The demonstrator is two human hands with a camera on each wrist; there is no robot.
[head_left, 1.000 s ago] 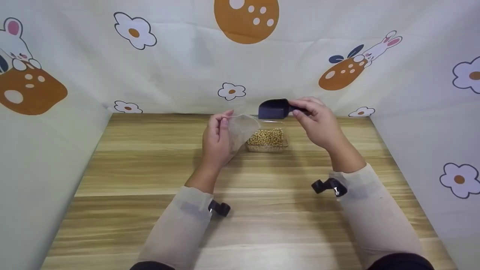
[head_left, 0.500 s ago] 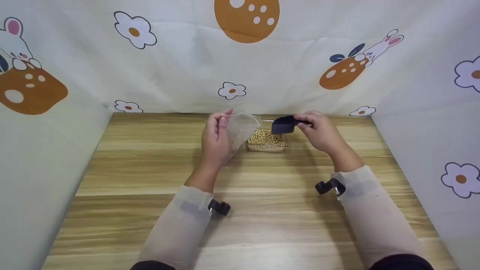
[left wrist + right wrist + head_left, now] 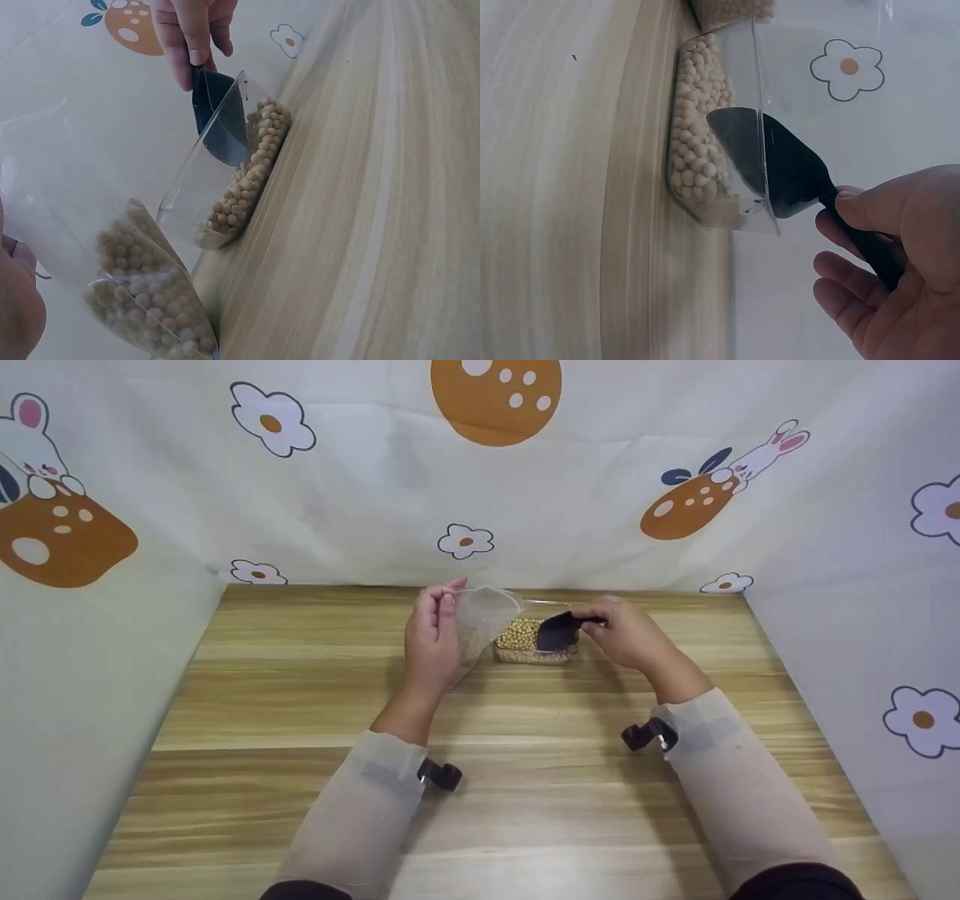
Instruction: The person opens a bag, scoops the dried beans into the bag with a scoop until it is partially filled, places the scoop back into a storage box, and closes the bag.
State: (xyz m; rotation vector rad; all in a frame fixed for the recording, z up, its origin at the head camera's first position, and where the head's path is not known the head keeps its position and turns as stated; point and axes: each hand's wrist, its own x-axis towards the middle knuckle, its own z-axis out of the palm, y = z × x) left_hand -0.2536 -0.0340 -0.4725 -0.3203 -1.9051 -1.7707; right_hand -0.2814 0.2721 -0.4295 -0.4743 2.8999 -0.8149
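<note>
A clear plastic box (image 3: 534, 657) of round, pale yellow soybeans (image 3: 519, 634) stands near the back of the table. My right hand (image 3: 621, 631) grips the handle of a black scoop (image 3: 559, 631), whose blade dips into the box and reaches the beans in the right wrist view. Just left of the box, my left hand (image 3: 435, 634) pinches the rim of a clear plastic bag (image 3: 480, 622) and holds its mouth up. Soybeans fill the bag's lower part (image 3: 150, 300) in the left wrist view; the left fingers are mostly out of that view.
The wood-grain table (image 3: 510, 810) runs back to a printed cloth backdrop (image 3: 360, 495), which also lines both sides. Black wrist cameras (image 3: 441, 775) stick out inward from both sleeves.
The scoop has come down from above the box's far side, beside the bag mouth, swinging right and then down into the soybeans. My left hand and the bag have hardly moved.
</note>
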